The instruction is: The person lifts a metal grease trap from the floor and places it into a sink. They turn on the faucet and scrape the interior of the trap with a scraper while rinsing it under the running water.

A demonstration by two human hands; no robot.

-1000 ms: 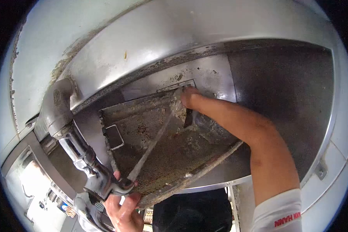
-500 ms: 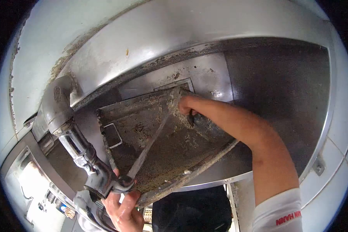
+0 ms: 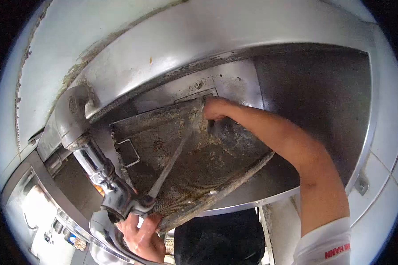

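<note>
A grimy metal tray with a mesh bottom (image 3: 177, 185) lies tilted in the sink. It has a wire handle (image 3: 129, 153) at its left and thick, caked residue on its rim and inside. My left hand (image 3: 142, 236) is closed around the tray's near-left corner, partly behind the faucet (image 3: 115, 190). Up at the far right corner of the tray, my right hand (image 3: 216, 108) is closed in a fist against the crusted wall; what its fingers hold is hidden. A water stream (image 3: 170, 163) from the faucet strikes just below that fist.
The stainless steel sink (image 3: 314, 88) surrounds the tray, with its front rim (image 3: 252, 203) close to my body. A thick faucet pipe (image 3: 73, 117) comes from the wall at left. Tiled wall (image 3: 378, 194) borders the right side. Utensils (image 3: 64, 225) lie blurred at lower left.
My right fist has shifted slightly up at the tray's far corner, and its forearm sits a little further right. My left hand keeps its grip; the whole view has tilted slightly.
</note>
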